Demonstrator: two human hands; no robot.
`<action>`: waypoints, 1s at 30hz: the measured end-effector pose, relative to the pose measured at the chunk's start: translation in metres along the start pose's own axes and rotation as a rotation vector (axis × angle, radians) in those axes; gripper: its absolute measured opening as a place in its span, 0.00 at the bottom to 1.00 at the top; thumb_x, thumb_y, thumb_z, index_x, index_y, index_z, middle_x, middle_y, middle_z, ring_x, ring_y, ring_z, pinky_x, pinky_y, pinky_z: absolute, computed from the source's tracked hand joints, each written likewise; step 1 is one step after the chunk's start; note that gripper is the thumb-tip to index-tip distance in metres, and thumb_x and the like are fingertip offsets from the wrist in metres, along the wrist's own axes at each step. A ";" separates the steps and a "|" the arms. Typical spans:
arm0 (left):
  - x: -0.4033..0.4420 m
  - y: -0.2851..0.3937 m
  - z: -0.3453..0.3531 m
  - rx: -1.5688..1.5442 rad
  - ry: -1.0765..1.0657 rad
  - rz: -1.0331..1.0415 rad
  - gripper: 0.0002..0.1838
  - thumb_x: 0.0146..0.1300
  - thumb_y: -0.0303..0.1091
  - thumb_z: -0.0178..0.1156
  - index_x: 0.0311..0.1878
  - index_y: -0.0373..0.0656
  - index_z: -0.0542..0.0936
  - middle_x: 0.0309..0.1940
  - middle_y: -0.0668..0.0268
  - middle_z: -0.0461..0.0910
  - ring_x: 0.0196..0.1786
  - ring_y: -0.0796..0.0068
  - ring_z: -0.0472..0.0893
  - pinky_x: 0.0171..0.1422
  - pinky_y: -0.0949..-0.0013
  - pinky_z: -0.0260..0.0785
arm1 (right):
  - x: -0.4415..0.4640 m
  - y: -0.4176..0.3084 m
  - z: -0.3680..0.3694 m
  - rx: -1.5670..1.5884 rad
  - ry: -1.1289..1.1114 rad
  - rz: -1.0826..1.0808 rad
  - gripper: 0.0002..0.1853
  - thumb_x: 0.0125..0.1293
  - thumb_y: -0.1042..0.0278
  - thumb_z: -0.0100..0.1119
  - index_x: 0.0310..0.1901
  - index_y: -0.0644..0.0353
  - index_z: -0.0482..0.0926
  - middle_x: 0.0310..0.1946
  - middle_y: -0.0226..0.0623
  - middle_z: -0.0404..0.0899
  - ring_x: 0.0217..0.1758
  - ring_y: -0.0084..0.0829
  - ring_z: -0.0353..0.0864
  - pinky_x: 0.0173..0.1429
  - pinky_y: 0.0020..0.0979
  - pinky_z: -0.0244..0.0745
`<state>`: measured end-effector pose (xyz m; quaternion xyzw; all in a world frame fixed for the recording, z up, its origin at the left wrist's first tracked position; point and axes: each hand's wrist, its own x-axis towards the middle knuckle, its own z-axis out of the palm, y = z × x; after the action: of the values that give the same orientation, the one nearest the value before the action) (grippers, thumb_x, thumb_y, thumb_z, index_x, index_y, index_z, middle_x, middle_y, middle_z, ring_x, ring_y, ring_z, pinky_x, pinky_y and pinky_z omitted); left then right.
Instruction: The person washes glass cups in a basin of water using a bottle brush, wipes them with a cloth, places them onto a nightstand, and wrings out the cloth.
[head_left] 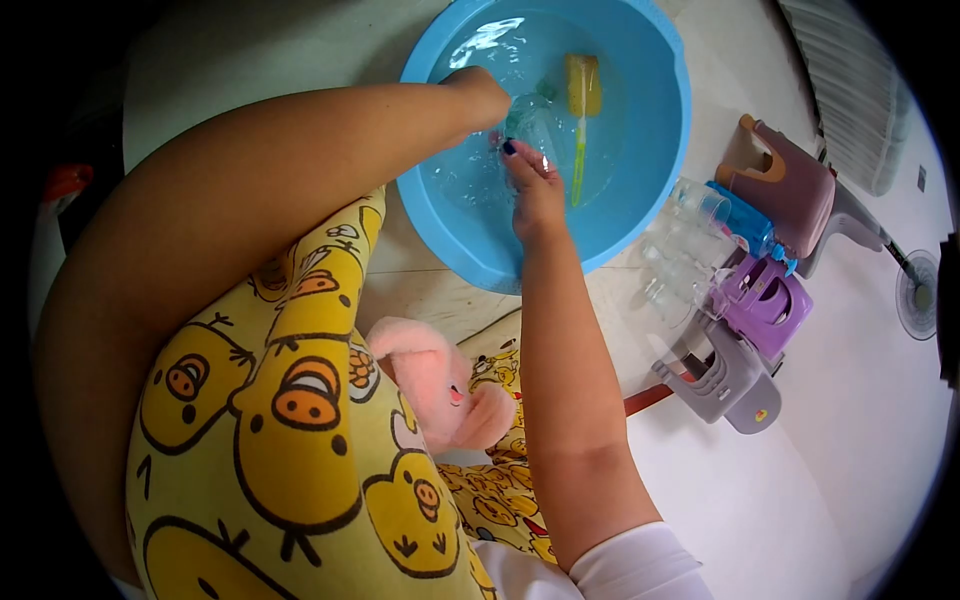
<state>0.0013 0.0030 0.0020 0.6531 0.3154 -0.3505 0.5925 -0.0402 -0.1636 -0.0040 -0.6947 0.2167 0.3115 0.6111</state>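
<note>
Fingers of the right hand [539,195] are bent against a clear vessel [532,118], the dark-nailed thumb on its near side, and from my post I read that as a grip. Fingers of the left hand [480,100] dip out of my sight at 10 o'clock of the vessel, so I cannot tell whether they are closed on it or merely touching. The vessel sits near the middle of the blue basin [668,135], at least partly under water; glare hides its full outline from me.

I judge the step in hand to be a wash or rinse, worked by both hands together. A sponge [583,88] with a long green handle lies apart from the hands, at 1 o'clock in the basin, so I take it that no scrubbing with it is under way. Outside the rim, at 4 o'clock, I see several clear cups [683,250] grouped on the floor [480,290], with a blue bottle [742,215] and a purple stool [775,310] just beyond.

As I see it, the next move calls for a secure hold, since wet, smooth walls may slip. If I wanted the vessel out, I would have it tipped to drain over the basin first.
</note>
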 end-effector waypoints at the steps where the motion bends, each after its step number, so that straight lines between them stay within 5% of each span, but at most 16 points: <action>1: 0.000 0.000 0.000 0.000 0.000 0.002 0.18 0.52 0.28 0.49 0.49 0.41 0.73 0.38 0.62 0.74 0.41 0.71 0.72 0.45 0.69 0.64 | 0.001 -0.003 0.000 0.180 0.064 0.053 0.14 0.55 0.66 0.60 0.43 0.57 0.73 0.36 0.28 0.76 0.42 0.22 0.72 0.45 0.25 0.64; 5: -0.004 0.001 -0.001 -0.022 -0.004 0.016 0.18 0.52 0.28 0.49 0.49 0.41 0.73 0.39 0.61 0.74 0.43 0.71 0.72 0.47 0.69 0.64 | 0.001 -0.010 -0.001 0.584 0.340 0.114 0.13 0.57 0.69 0.56 0.45 0.58 0.73 0.36 0.27 0.76 0.42 0.21 0.71 0.44 0.23 0.63; 8: -0.004 0.001 -0.002 -0.021 -0.019 -0.013 0.19 0.52 0.29 0.50 0.50 0.41 0.72 0.37 0.62 0.75 0.41 0.71 0.72 0.45 0.68 0.64 | -0.003 -0.008 0.014 0.234 0.198 -0.008 0.09 0.62 0.63 0.52 0.40 0.57 0.74 0.33 0.27 0.77 0.37 0.22 0.73 0.41 0.23 0.63; 12: 0.000 0.000 0.001 -0.022 0.014 0.000 0.18 0.52 0.29 0.50 0.48 0.42 0.73 0.34 0.63 0.74 0.37 0.73 0.72 0.42 0.69 0.64 | 0.013 0.010 -0.007 0.218 0.054 -0.070 0.13 0.64 0.54 0.48 0.39 0.55 0.74 0.33 0.27 0.77 0.37 0.24 0.73 0.42 0.25 0.63; 14: 0.003 -0.003 0.000 -0.002 -0.015 0.022 0.16 0.51 0.30 0.52 0.46 0.42 0.74 0.33 0.64 0.74 0.36 0.73 0.71 0.40 0.69 0.64 | 0.011 0.003 -0.011 0.590 0.228 -0.001 0.15 0.64 0.52 0.48 0.41 0.55 0.74 0.32 0.27 0.77 0.37 0.25 0.73 0.43 0.26 0.64; 24: 0.005 -0.005 0.002 -0.023 0.038 0.021 0.14 0.49 0.30 0.53 0.42 0.41 0.75 0.32 0.64 0.74 0.37 0.72 0.71 0.41 0.68 0.63 | 0.005 -0.006 0.004 0.592 0.243 0.026 0.11 0.63 0.53 0.51 0.33 0.50 0.71 0.33 0.25 0.78 0.39 0.24 0.75 0.49 0.30 0.62; 28: 0.005 -0.005 0.000 -0.013 0.003 0.047 0.14 0.49 0.31 0.54 0.41 0.41 0.75 0.33 0.64 0.74 0.38 0.71 0.71 0.42 0.67 0.64 | 0.012 -0.001 -0.019 0.706 0.386 0.061 0.10 0.65 0.57 0.49 0.39 0.53 0.70 0.39 0.29 0.75 0.44 0.25 0.73 0.49 0.26 0.64; 30: 0.003 -0.003 -0.001 -0.017 -0.010 0.039 0.13 0.49 0.30 0.54 0.40 0.41 0.75 0.33 0.64 0.74 0.38 0.71 0.71 0.43 0.67 0.64 | 0.016 0.007 -0.029 0.453 0.418 -0.031 0.17 0.62 0.47 0.49 0.34 0.53 0.69 0.36 0.28 0.75 0.43 0.25 0.72 0.48 0.26 0.63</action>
<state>0.0000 0.0044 -0.0019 0.6523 0.3028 -0.3394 0.6063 -0.0283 -0.1922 -0.0186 -0.5928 0.3912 0.0964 0.6973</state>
